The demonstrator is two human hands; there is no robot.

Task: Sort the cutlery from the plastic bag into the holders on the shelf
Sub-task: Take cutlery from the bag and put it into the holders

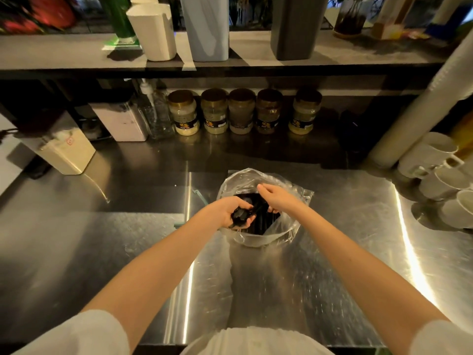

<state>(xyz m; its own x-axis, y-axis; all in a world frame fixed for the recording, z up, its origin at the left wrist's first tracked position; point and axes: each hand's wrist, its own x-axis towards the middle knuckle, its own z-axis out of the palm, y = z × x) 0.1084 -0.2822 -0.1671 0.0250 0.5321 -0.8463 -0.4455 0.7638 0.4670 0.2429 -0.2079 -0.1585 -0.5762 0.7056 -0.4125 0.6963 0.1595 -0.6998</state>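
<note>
The clear plastic bag (pixel 258 234) stood open-mouthed on the steel surface (pixel 345 252) just above the middle of the frame, its rim rolled wide, most likely so that both hands could reach in at once. The left hand (pixel 227 211) sat at the left side of the bag's mouth with its fingers (pixel 249 221) clenched round a bundle of black cutlery (pixel 240 215), apparently gathering several pieces in one hold rather than one by one. The rounded ends of that bundle lay in the palm, and its long axis seemed to run up and to the right, toward the right hand (pixel 280 198); more black pieces lay lower in the bag, too dark to tell apart by kind. The right hand's upper finger reached toward the far rim while its lower fingers curled down into the mouth, but whether they pinched plastic, a piece of cutlery or nothing could not be told. Along the shelf (pixel 64 51) at the top of the frame stood the white holder (pixel 153 32), the pale blue holder (pixel 206 29) and the dark grey holder (pixel 297 29), upright and well apart from the bag, so every piece had yet to be lifted up and away.
</note>
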